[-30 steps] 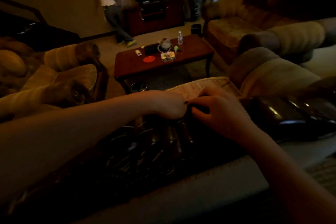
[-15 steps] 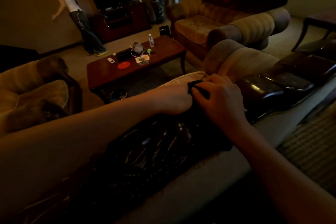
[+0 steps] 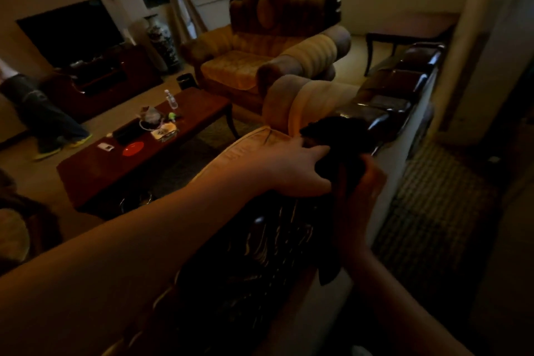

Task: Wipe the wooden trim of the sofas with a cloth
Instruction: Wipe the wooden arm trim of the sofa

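A dark cloth (image 3: 335, 136) lies bunched on the glossy carved wooden trim (image 3: 387, 89) along the top of the sofa back in front of me. My left hand (image 3: 291, 170) rests on the trim with its fingers pressed onto the cloth's left side. My right hand (image 3: 361, 185) grips the cloth from the right and below, and a dark corner of it hangs down by my wrist. The room is dim, so the cloth's edges are hard to make out.
A red-brown coffee table (image 3: 199, 113) with a bottle, a red dish and small items stands beyond the sofa. An armchair (image 3: 260, 58) with carved trim sits by the windows. A person's legs (image 3: 37, 115) show at the left near a TV cabinet (image 3: 101, 81).
My view has swung to the right along the sofa back. Both hands have moved right along the trim with the cloth, which is now bunched higher between them. The person at the left has walked further left.
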